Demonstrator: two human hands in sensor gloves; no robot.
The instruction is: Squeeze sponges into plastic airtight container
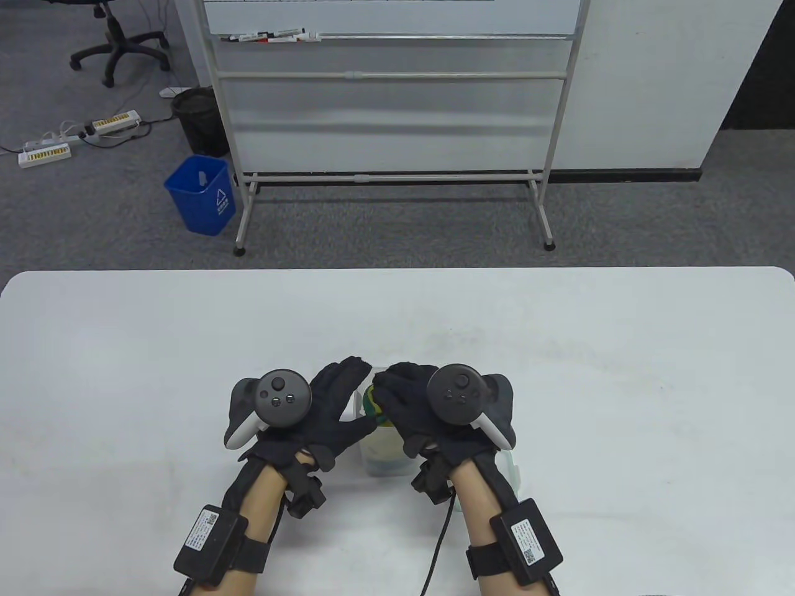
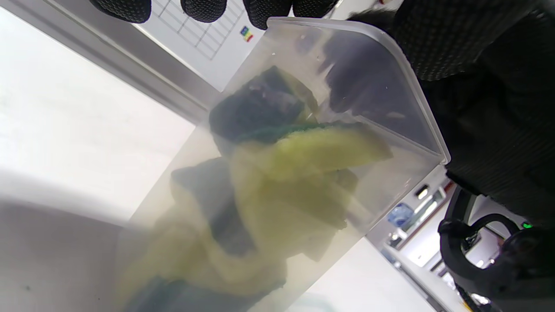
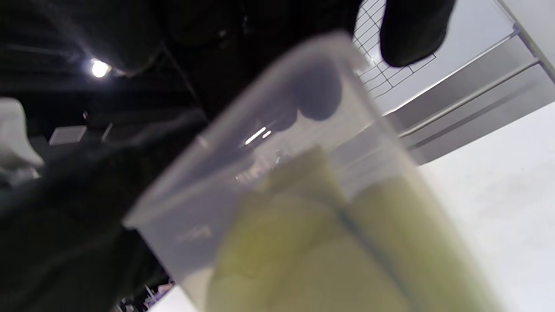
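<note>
The table view looks steeply down on the table [image 1: 559,347] from its near edge, facing the far edge. Both wrist views sit close against the container [image 2: 381,108], tilted upward from opposite sides. The right wrist view is blurred, perhaps nearer.

A white table [image 1: 186,347] with rounded corners was seen spanning the table view. A translucent plastic container [image 1: 376,456] was stood directly on it, toward six o'clock of the tabletop. A pale lid-like piece [image 1: 514,467] was laid just beside the container, at its three o'clock.
</note>
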